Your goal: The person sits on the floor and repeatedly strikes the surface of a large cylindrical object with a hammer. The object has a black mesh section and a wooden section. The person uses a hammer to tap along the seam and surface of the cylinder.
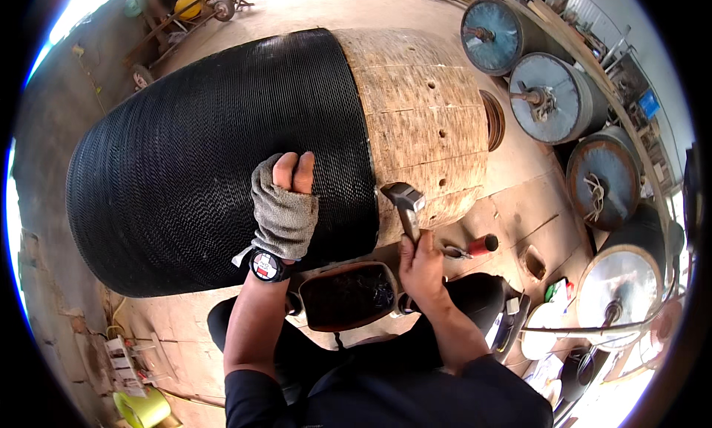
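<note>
In front of me lies a large drum, its left part wrapped in black ribbed material (208, 153) and its right part bare wooden slats (415, 109). My left hand (285, 205), in a grey fingerless glove with a watch at the wrist, is over the black wrapping. Its fingers are bent together, and whatever they may hold is hidden. My right hand (423, 268) is closed round the handle of a hammer (406, 198). The hammer head is raised close to the border between wrapping and wood. A dark open bin (348, 328) stands between my knees, below the drum.
Several metal-ended rollers (552, 98) line the right side. A red cylinder (483, 244) and a pair of pliers (456, 252) lie on the floor right of the hammer. A wheelbarrow (222, 9) stands far left, and a yellow-green roll (141, 407) lies near left.
</note>
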{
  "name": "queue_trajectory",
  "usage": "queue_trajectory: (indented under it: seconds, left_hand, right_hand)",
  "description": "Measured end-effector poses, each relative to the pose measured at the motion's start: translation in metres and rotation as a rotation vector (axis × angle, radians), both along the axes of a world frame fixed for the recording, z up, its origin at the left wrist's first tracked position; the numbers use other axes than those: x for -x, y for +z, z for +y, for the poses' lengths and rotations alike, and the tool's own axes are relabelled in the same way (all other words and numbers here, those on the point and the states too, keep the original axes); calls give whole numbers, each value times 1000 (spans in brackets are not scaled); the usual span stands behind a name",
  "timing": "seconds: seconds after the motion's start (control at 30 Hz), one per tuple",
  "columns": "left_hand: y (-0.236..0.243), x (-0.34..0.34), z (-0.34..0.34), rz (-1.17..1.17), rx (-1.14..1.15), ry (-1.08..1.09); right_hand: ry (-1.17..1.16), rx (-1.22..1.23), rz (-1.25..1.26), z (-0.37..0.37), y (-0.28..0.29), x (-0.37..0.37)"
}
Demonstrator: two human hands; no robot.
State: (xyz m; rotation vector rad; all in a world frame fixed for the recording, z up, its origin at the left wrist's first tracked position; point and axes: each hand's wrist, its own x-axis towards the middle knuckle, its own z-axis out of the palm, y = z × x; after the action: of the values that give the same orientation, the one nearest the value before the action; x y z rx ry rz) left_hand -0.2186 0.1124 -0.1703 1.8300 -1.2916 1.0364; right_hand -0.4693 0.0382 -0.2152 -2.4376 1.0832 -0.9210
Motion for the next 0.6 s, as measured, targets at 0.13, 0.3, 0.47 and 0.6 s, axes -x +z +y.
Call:
queue_trajectory:
  seconds: [0.13, 0.3, 0.47, 0.6]
  left_hand:
    - [1, -2, -4, -26, 10, 13]
    - [4, -1, -5, -27, 13, 22]
    - [3, -5, -8, -47, 11, 47]
    - [6, -1, -2, -16, -22, 53]
  right_hand:
    - [126, 47, -404, 12, 4, 14]
    - [32, -6, -58, -6, -4, -1]
    - [114, 96, -412, 6, 12, 4]
    - [33, -8, -78, 0, 4, 0]
